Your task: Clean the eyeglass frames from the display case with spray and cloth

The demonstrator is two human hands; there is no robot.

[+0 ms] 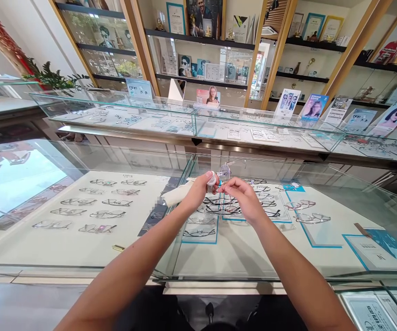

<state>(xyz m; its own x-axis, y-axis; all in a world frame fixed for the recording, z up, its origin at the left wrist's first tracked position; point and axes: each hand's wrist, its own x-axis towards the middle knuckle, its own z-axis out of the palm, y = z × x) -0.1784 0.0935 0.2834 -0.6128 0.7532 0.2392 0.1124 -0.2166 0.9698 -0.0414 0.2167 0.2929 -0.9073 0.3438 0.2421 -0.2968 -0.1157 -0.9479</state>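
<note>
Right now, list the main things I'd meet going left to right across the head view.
Green plant, gold-coloured piece, cream cloth, left hand, right hand, pinkish glasses, brown strip.

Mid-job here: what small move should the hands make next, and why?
Probably angle what looks like a small white bottle toward the raised glasses: the left hand holds it close beside them, with the right hand nearby, and a pale cloth sits by the left hand.
</note>
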